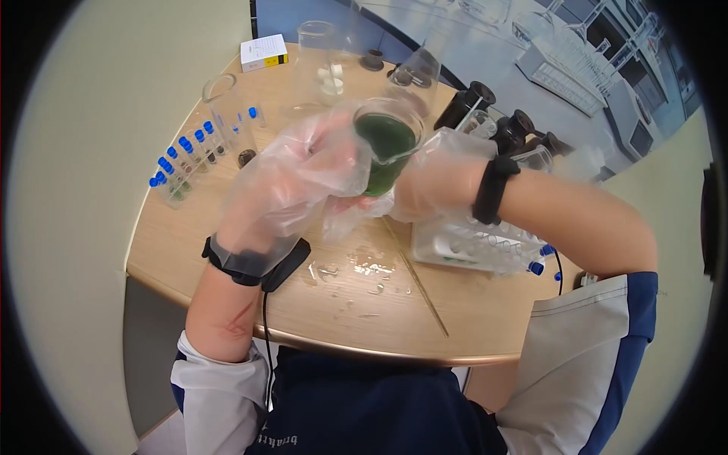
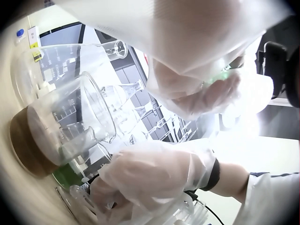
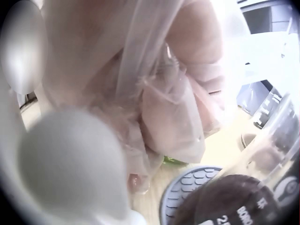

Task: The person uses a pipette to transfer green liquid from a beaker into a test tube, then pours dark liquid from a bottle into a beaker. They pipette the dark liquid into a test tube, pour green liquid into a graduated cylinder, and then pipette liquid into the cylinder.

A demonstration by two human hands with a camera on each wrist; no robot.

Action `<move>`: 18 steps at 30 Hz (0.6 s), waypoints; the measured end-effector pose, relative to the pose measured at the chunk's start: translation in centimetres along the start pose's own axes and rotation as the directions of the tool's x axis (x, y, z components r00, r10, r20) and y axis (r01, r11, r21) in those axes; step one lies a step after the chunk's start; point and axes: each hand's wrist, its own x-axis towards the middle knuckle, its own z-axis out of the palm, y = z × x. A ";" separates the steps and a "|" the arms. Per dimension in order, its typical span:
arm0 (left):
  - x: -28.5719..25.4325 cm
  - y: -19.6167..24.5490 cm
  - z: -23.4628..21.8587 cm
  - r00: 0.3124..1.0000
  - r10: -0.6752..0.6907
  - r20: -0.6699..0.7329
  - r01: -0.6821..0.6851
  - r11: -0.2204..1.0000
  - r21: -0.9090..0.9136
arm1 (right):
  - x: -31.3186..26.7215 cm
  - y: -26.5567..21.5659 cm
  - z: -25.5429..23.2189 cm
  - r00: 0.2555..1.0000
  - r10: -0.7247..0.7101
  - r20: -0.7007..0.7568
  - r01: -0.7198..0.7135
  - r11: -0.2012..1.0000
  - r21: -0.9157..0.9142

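In the head view, a glass beaker of dark green liquid point(image 1: 387, 140) is tilted above the table, gripped by the gloved left hand point(image 1: 299, 171). The gloved right hand point(image 1: 444, 174) is close by on the beaker's right, its fingertips hidden. From the left wrist, a green glow shows between the left hand's point(image 2: 197, 79) fingers, while the right hand point(image 2: 145, 178) is lower, beside glassware. In the right wrist view, the right hand's point(image 3: 164, 93) fingers are bent under wrinkled plastic; whether they hold something cannot be made out.
Blue-capped tubes in a rack point(image 1: 182, 163) stand left; another rack point(image 1: 470, 246) is right. A thin rod point(image 1: 417, 280) lies beside wet spots. Behind are a flask point(image 1: 421, 72), black-capped bottles point(image 1: 459, 106) and a white box point(image 1: 263, 51). A beaker of brown liquid point(image 2: 33, 145) stands nearby.
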 end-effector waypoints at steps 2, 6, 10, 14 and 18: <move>0.0 -0.3 0.2 1.000 0.024 -0.013 -0.024 1.000 0.004 | 0.0 -0.6 -1.3 0.992 -0.128 -0.001 0.128 0.990 -0.056; 0.0 -0.6 0.6 0.996 0.081 -0.039 -0.080 0.996 0.025 | 0.1 -0.2 -1.8 0.957 -0.286 -0.040 0.262 0.918 -0.299; -0.1 -0.5 1.0 0.991 0.094 -0.094 -0.083 0.990 0.113 | -1.4 -0.6 -3.6 0.987 0.039 -0.158 0.003 0.966 0.259; 0.2 -0.2 1.4 0.991 0.130 -0.031 -0.129 0.991 0.034 | -3.8 -0.9 -5.2 0.911 0.029 -0.412 0.056 0.980 0.193; 0.1 -0.5 1.2 0.980 0.200 -0.014 -0.200 0.980 0.014 | -7.5 -1.7 -7.5 0.854 0.066 -0.515 0.010 0.989 0.145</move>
